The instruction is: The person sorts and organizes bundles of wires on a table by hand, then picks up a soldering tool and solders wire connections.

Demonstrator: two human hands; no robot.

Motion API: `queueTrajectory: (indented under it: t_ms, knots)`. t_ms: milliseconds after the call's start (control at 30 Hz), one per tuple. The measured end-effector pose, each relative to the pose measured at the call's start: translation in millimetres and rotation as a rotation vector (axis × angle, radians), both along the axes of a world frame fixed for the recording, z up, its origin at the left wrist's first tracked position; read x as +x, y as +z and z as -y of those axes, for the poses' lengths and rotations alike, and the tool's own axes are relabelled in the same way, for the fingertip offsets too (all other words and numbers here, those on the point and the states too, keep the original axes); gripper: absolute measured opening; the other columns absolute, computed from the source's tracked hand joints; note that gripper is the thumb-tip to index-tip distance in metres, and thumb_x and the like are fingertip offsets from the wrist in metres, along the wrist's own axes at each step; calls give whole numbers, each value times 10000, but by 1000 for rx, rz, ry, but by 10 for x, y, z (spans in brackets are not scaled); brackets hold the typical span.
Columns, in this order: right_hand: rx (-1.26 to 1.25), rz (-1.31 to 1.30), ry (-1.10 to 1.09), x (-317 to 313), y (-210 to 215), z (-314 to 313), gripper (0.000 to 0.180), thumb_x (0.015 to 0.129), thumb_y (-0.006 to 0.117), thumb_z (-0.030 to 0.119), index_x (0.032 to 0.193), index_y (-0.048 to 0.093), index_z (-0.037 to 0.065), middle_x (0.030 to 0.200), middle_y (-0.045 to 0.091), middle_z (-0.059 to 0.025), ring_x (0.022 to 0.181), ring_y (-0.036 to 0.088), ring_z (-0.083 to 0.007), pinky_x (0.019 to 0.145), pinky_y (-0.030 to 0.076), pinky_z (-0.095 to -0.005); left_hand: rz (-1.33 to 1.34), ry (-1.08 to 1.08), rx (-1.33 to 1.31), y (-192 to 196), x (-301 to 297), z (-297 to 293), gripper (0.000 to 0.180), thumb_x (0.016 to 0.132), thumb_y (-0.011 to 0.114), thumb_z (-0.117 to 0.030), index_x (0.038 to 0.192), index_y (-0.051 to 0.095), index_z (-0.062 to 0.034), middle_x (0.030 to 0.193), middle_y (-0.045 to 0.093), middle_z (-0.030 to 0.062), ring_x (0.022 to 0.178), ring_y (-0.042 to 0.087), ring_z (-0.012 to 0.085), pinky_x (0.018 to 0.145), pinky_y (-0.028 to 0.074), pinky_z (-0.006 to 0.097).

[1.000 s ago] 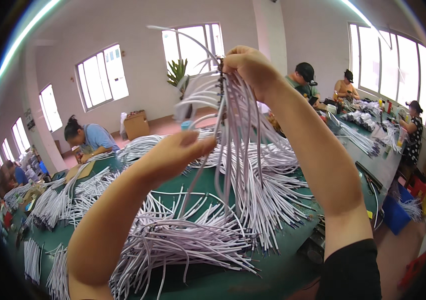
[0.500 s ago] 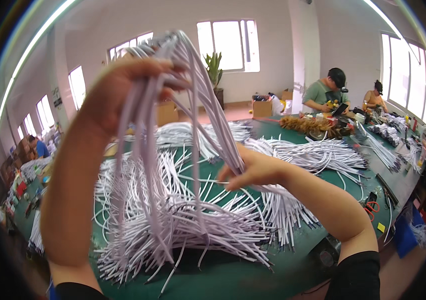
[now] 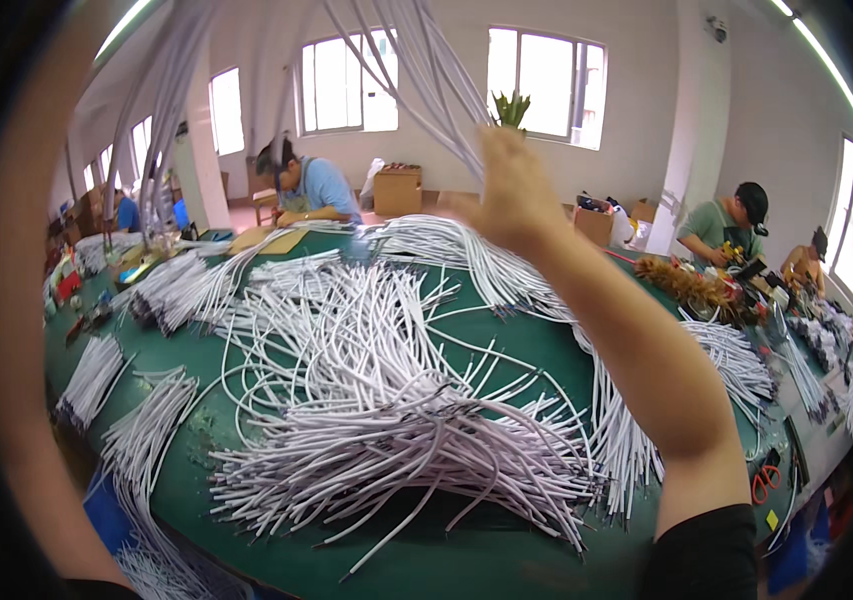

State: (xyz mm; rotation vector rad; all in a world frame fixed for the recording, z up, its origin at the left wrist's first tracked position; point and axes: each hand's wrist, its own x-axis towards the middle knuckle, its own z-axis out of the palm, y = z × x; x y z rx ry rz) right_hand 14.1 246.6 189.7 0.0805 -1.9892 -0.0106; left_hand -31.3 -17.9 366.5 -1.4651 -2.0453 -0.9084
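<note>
A bunch of white cables runs down from the top edge of the view to my right hand. That hand is raised over the far part of the table and closed round the lower end of the bunch, its fingers partly blurred. More lengths hang blurred at the upper left. My left forearm rises along the left edge, and its hand is beyond the top of the picture. Below my hands lies a large tangled heap of white cables with dark ends.
The green tabletop carries further cable bundles at the left, some hanging over the edge. Red-handled scissors lie at the right. Across the table sits a person in blue; a person in green works at the far right.
Both arms have risen, lifting the cable bunch so that its upper part leaves the view. My left hand has gone out of the picture. The view has turned left, bringing in the person in blue.
</note>
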Motion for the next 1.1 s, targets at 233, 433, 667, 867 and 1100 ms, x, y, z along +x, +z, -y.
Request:
queueTrajectory:
  t_ms: [233,433,667,867,1100]
  knots:
    - [457,1406,1043,2454,-805,1364,411,835,681,240,1167,591,16,966,653,-163,940,637,-325,814,511,-419,-428,-44,-579,-2059,308,-472,374,898,506,-26,1231,567,-185,1098,673,82,926,678,277,717,556,414]
    - [-417,824,984,2227,-375,723,216,881,680,101,1089,673,45,957,703,-104,814,690,-221,720,549,-308,-404,-219,-258,-3071,582,-68,267,807,601,-129,1073,582,-103,1024,622,66,836,675,256,628,553,371]
    - [-385,889,491,1371,-1104,1,468,846,728,252,1253,631,43,1204,671,-160,1133,642,-261,960,501,-346,-452,-253,-108,-3120,674,-45,228,771,642,-55,998,645,-76,1056,669,96,804,685,266,646,562,350]
    - [-232,855,551,1423,-1232,218,355,848,665,125,1199,653,69,980,645,-122,891,646,-305,790,514,-405,-273,-123,-266,-2961,780,23,500,772,600,-11,1259,608,-124,953,646,64,829,650,284,669,544,397]
    - [433,695,358,1341,-1056,201,255,786,635,133,1037,678,117,944,634,-30,957,609,-211,864,462,-339,-401,-178,-443,-2895,650,-78,506,783,603,-46,1266,631,-192,1006,602,37,920,606,237,687,535,355]
